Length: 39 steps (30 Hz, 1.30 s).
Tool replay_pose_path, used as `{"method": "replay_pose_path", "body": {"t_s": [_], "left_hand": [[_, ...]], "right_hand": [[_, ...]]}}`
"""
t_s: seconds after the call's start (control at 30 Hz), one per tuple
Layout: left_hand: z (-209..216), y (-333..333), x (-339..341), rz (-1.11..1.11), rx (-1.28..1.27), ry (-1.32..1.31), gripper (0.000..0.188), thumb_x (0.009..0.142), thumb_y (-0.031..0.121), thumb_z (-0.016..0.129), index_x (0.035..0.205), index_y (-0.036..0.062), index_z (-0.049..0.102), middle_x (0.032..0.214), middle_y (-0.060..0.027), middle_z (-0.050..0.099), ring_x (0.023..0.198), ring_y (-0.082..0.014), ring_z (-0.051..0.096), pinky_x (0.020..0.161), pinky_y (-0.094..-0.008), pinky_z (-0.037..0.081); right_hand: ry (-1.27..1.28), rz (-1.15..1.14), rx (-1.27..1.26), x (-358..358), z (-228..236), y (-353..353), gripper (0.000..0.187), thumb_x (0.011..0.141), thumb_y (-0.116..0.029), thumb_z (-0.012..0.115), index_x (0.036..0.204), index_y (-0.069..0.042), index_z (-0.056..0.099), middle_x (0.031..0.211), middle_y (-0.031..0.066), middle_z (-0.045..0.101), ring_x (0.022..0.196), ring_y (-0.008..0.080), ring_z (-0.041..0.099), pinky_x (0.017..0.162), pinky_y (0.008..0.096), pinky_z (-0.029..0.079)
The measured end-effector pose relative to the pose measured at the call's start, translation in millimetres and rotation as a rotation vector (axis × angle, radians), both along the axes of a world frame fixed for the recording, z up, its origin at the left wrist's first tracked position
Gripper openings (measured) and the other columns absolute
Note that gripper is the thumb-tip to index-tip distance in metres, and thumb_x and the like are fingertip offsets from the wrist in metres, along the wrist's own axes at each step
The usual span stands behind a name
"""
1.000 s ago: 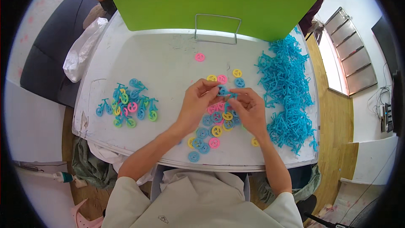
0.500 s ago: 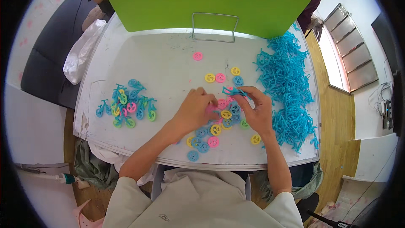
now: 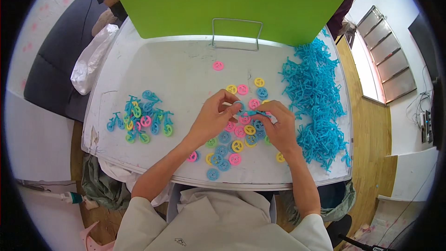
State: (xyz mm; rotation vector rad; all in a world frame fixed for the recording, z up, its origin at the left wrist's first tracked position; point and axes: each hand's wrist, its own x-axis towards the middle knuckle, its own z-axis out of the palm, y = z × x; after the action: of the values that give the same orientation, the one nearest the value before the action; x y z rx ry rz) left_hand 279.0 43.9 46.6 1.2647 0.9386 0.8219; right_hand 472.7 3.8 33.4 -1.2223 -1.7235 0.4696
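Observation:
My left hand [image 3: 210, 120] pinches a small blue plastic wheel [image 3: 239, 107] between thumb and fingers. Against it, my right hand [image 3: 280, 128] grips a thin blue plastic frame [image 3: 252, 112], its end touching or very close to the wheel; the fingers partly hide the joint. Beneath and around both hands lie loose spoked wheels [image 3: 237, 146] in blue, pink, yellow and green, some overlapping. At the table's left sits a cluster of blue frames with wheels attached [image 3: 168, 130], like tiny toy bikes.
A long heap of blue plastic frames [image 3: 316, 97] runs along the table's right side. A green board [image 3: 232, 4] with a wire stand [image 3: 236, 48] rises at the back. One pink wheel [image 3: 218, 66] lies apart near it. A white plastic bag [image 3: 93, 60] hangs at the left edge.
My left hand has risen from among the loose wheels, bringing up a blue wheel. My right hand has lowered slightly with the frame, and the two pieces now meet or nearly meet.

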Motion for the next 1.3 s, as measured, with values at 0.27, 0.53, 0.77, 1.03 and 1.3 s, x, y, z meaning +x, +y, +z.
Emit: {"method": "replay_pose_path", "body": {"t_s": [0.27, 0.53, 0.77, 1.03, 1.3], "left_hand": [[-15, -3, 2, 0.068, -0.035, -0.048, 0.006, 0.092, -0.003, 0.053, 0.096, -0.0043, 0.05, 0.089, -0.0115, 0.064, 0.08, -0.0172, 0.067, 0.07, -0.0297, 0.059], [-17, -12, 9, 0.144, 0.224, 0.129, 0.006, 0.091, -0.008, 0.05, 0.092, -0.0032, 0.049, 0.088, -0.0121, 0.065, 0.083, -0.0139, 0.065, 0.075, -0.0276, 0.056], [-15, -16, 12, 0.122, 0.234, 0.006, 0.019, 0.093, -0.007, 0.049, 0.107, -0.0044, 0.062, 0.1, -0.0121, 0.067, 0.091, -0.0147, 0.065, 0.08, -0.0282, 0.055], [-19, -20, 14, 0.147, 0.206, 0.006, 0.023, 0.095, -0.004, 0.049, 0.112, -0.0016, 0.063, 0.105, -0.0098, 0.068, 0.094, -0.0135, 0.064, 0.086, -0.0285, 0.054], [-5, -22, 14, 0.175, 0.368, 0.101, 0.022, 0.094, -0.001, 0.051, 0.112, -0.0004, 0.064, 0.103, -0.0077, 0.07, 0.09, -0.0108, 0.064, 0.079, -0.0253, 0.051]], "right_hand": [[-0.073, 0.068, 0.065, -5, -3, 1, 0.028, 0.067, 0.015, 0.066, 0.09, -0.001, 0.066, 0.089, 0.0115, 0.065, 0.082, 0.0247, 0.063, 0.071, 0.0326, 0.051], [0.083, 0.027, -0.162, -6, -4, 0, 0.017, 0.073, 0.008, 0.068, 0.088, 0.001, 0.065, 0.083, 0.0102, 0.066, 0.08, 0.0194, 0.063, 0.073, 0.0302, 0.049], [0.231, -0.061, -0.318, -11, -15, 0, 0.012, 0.087, -0.011, 0.068, 0.093, 0.0, 0.063, 0.083, 0.0095, 0.068, 0.072, 0.0145, 0.063, 0.064, 0.0286, 0.047], [0.585, 0.046, -0.467, -12, -12, 2, 0.013, 0.093, -0.008, 0.061, 0.098, 0.004, 0.061, 0.087, 0.0045, 0.065, 0.079, 0.0081, 0.061, 0.068, 0.0225, 0.049], [0.567, -0.015, -0.344, -15, -12, -2, 0.014, 0.092, -0.011, 0.064, 0.096, 0.002, 0.062, 0.085, 0.0042, 0.065, 0.078, 0.0077, 0.061, 0.067, 0.0219, 0.048]]}}
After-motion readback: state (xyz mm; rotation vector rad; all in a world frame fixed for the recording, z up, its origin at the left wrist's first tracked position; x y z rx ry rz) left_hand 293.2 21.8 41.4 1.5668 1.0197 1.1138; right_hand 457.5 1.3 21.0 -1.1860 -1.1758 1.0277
